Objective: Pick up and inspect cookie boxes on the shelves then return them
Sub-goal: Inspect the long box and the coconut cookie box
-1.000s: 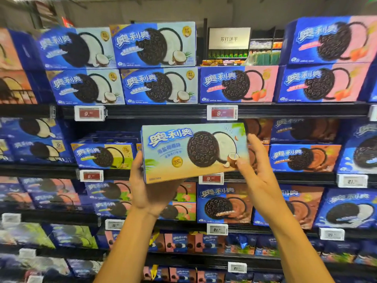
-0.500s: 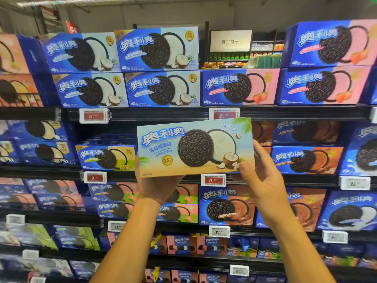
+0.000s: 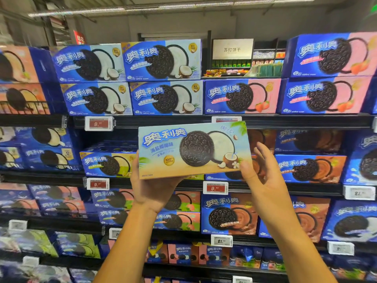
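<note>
I hold a light-blue and sand-coloured cookie box (image 3: 163, 148) with a coconut picture in front of the shelves, its front face toward me and tilted slightly. My left hand (image 3: 155, 193) grips its lower left part from below and behind, thumb at the left edge. My right hand (image 3: 265, 180) is at the lower right corner. Its thumb touches the front of that corner, while its fingers are spread and nearly straight just right of the box's edge.
Black shelves (image 3: 183, 121) full of blue cookie boxes fill the view, with price tags (image 3: 99, 123) along the rails. A dark gap (image 3: 114, 137) lies above the yellow-fronted boxes (image 3: 108, 164) behind the held box's left end. Brown-fronted boxes (image 3: 310, 168) stand to the right.
The box has shifted slightly right and now faces me more squarely. My right hand's fingers have come off its right end and spread; the left hand keeps its grip.
</note>
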`<act>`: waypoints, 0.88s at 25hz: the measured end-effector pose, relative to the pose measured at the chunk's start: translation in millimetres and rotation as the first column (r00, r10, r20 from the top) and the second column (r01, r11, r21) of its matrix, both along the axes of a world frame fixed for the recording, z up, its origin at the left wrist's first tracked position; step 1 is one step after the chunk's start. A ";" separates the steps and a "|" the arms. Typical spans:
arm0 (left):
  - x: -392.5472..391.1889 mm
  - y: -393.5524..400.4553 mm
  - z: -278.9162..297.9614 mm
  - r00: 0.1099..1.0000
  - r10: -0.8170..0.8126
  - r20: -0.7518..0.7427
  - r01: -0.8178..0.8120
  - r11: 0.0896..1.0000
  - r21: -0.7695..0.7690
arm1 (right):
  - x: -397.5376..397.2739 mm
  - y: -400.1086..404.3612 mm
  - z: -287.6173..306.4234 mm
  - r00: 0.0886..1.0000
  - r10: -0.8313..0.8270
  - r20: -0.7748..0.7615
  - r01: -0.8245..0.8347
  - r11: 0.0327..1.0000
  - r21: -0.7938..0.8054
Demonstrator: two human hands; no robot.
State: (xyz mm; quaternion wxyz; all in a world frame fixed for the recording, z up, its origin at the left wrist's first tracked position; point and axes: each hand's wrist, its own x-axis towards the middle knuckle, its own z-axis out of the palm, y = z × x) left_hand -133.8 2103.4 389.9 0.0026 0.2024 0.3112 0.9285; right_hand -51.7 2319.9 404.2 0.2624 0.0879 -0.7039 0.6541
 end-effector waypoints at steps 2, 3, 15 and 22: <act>1.7 -2.4 3.1 0.988 -0.028 -0.150 0.021 0.999 -0.044 | 5.2 -4.7 6.8 0.998 -0.019 -0.052 0.021 0.999 0.039; 6.5 -4.3 8.2 0.983 -0.041 -0.180 0.029 0.998 -0.064 | 8.4 -9.4 11.1 0.996 -0.009 -0.084 0.012 0.999 0.041; 34.5 50.0 46.6 0.918 -0.021 -0.395 -0.238 0.770 -0.592 | 7.3 -28.4 36.7 0.978 0.143 -0.150 -0.146 0.989 -0.008; 5.8 29.0 25.6 0.883 0.277 -0.380 -0.470 0.526 -0.709 | -18.8 36.6 22.0 0.878 0.479 0.006 -0.352 0.653 -0.671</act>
